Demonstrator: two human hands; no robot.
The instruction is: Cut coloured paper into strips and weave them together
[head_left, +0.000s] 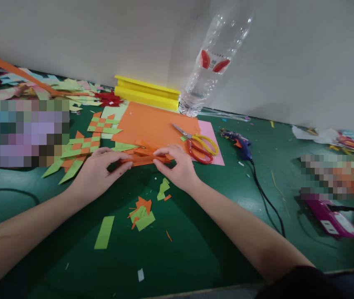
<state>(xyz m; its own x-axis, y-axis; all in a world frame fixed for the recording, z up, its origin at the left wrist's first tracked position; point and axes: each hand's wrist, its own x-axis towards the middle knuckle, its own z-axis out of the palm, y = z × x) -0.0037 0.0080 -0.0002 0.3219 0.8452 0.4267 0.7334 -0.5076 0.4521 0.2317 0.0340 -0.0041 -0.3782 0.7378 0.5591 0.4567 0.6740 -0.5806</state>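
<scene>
Between my two hands stretches an orange paper strip (142, 159), folded or layered; the exact folds are hard to make out. My left hand (103, 168) pinches its left end between thumb and fingers. At the other end, my right hand (177, 166) grips it the same way. Behind the strip lies a large orange paper sheet (155, 120). Scissors (201, 147) with red and yellow handles rest on the sheets, just beyond my right hand. Woven green and orange paper pieces (81, 145) lie behind my left hand.
Green and orange scraps (142, 214) litter the green table (195, 249) in front. A tilted-looking plastic bottle (208, 70) stands by the wall beside folded yellow paper (145, 93). A blue glue gun (239, 143) with a cord lies right, near a purple power strip (332, 216).
</scene>
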